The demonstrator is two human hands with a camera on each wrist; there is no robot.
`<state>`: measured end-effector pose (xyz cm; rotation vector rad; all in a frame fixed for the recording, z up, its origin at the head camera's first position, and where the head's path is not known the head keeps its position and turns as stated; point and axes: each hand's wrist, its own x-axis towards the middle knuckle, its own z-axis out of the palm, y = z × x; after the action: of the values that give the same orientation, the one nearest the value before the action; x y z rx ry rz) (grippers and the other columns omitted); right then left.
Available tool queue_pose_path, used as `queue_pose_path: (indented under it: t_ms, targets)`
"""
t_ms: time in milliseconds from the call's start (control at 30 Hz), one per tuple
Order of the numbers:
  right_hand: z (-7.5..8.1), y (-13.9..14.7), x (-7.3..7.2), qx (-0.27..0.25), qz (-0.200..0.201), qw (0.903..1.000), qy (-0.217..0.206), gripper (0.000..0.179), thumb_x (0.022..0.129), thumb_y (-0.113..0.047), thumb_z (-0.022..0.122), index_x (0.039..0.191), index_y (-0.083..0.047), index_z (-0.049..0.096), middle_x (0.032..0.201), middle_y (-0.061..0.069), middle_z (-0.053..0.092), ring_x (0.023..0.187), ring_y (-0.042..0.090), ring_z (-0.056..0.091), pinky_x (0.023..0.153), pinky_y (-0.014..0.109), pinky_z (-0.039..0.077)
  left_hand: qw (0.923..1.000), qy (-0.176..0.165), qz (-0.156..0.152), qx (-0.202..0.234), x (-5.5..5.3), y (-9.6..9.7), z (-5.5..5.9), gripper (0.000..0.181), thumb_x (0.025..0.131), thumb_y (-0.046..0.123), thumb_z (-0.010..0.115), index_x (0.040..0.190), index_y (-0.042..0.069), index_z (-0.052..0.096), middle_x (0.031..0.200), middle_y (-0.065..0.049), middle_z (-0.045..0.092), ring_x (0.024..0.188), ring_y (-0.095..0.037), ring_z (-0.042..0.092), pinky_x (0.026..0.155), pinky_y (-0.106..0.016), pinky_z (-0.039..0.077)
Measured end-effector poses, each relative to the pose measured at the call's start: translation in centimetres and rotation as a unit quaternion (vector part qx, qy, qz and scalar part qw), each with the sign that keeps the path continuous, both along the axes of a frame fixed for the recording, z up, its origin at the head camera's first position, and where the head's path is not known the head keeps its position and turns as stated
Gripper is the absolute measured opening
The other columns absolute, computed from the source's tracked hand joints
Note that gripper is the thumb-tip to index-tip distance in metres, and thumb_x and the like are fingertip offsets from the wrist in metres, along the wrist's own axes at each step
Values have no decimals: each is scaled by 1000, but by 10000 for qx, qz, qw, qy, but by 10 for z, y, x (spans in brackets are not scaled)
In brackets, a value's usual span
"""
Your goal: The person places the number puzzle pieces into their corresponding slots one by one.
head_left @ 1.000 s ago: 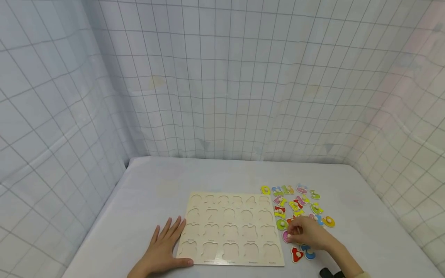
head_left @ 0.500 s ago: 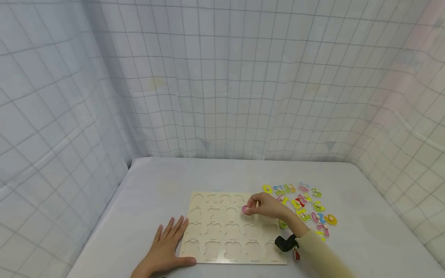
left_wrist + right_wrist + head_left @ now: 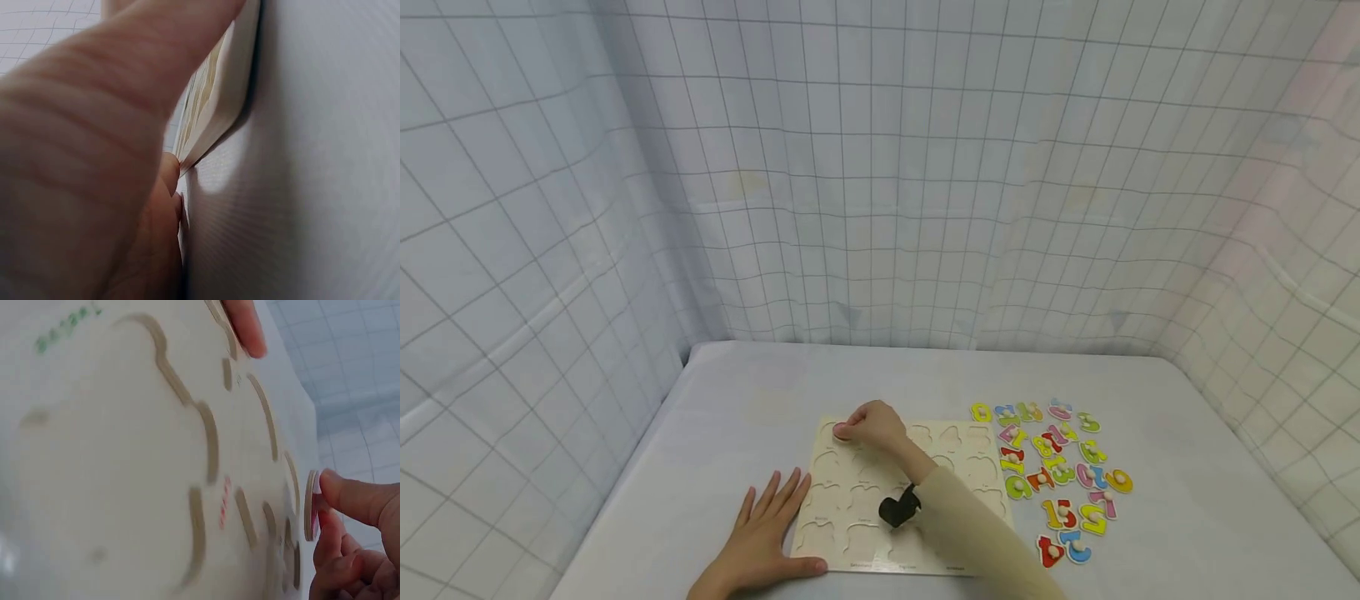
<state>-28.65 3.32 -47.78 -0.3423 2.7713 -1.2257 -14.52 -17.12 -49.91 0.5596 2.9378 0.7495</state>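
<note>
A pale wooden puzzle board with rows of recessed shapes lies flat on the white table. My right hand pinches a round pink puzzle piece over the slot at the board's far left corner. In the right wrist view, thumb and fingers grip the piece by its knob, its flat side turned toward the board. My left hand lies spread on the table along the board's left side, fingertips at the edge. Its thumb reaches onto the board's near left corner.
Right of the board lie several colourful number pieces with knobs, among them a red 4, a green 6 and an orange ring-like piece. A black device sits at my right wrist. Grid-patterned white cloth encloses the table.
My right hand took the pink piece from the group at the right and carried it left across the board to the far left corner. My left hand stayed at the board's left side.
</note>
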Motion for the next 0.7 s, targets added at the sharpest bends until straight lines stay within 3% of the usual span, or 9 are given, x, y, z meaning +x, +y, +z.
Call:
queue_pose_path:
  t_ms: [167, 367, 700]
  targets:
    - [-8, -30, 3, 652, -571, 9953, 437, 27, 80, -39, 75, 66, -18, 64, 65, -11, 57, 56, 8, 51, 51, 28, 42, 10000, 5, -64, 13, -1, -2, 0, 115, 65, 74, 66, 150, 7, 27, 154, -14, 22, 141, -39, 8, 106, -62, -3]
    - [-7, -44, 8, 1084, -754, 9872, 899, 31, 82, -28, 67, 58, -15, 53, 55, -6, 49, 49, 11, 44, 47, 30, 38, 9999, 76, -58, 40, -1, -1, 0, 114, 65, 75, 66, 150, 8, 29, 154, -13, 22, 141, -38, 9, 106, -62, -2]
    - [-9, -52, 9, 1397, -927, 9817, 900, 27, 83, -26, 59, 60, -13, 52, 56, -3, 49, 50, 14, 46, 47, 34, 40, 9999, 74, -47, -53, -1, -1, 0, 114, 64, 76, 65, 149, 9, 29, 154, -12, 23, 141, -38, 10, 106, -62, -1]
